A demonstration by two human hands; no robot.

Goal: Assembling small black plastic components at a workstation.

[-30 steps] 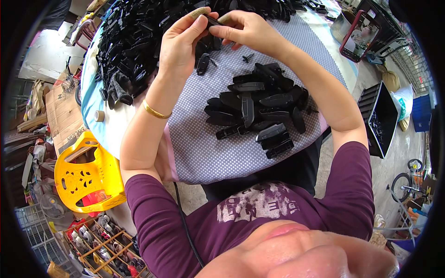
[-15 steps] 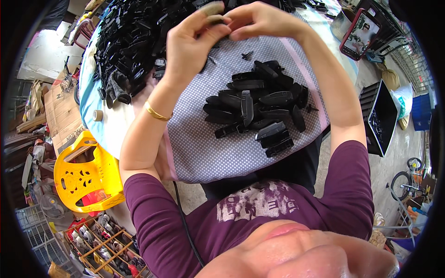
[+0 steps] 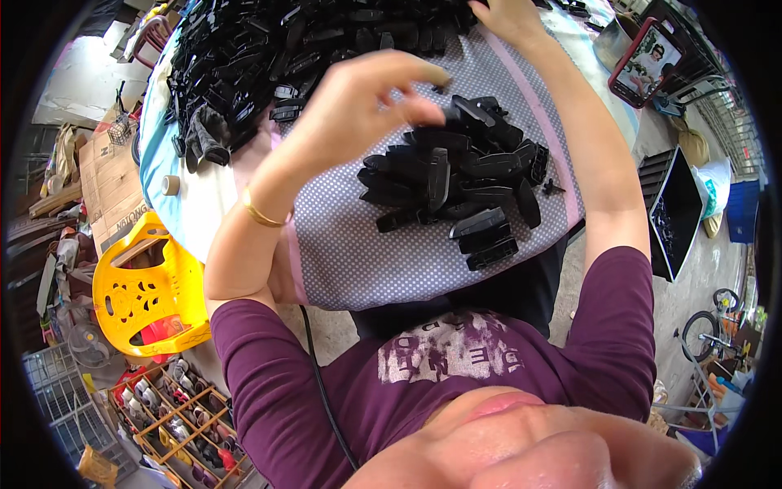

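Observation:
My left hand (image 3: 366, 110) hovers over the dotted grey cloth (image 3: 366, 253), just left of a small pile of black plastic parts (image 3: 460, 191). Its thumb and fingers are loosely apart and I see nothing in them. A gold bangle (image 3: 259, 213) sits on that wrist. My right hand (image 3: 507, 15) reaches to the far edge of the picture, at the edge of the large heap of black parts (image 3: 285, 53). Its fingers are cut off by the rim, so its grip is hidden.
A phone in a red case (image 3: 643, 61) stands at the far right of the table. A black tray (image 3: 676, 212) stands on the floor to the right. A yellow plastic stool (image 3: 138, 285) and a shoe rack (image 3: 175, 416) are at the left.
My hands were together at the far side, working a black part. They have since separated: the left came back toward the small pile and the right reached farther away.

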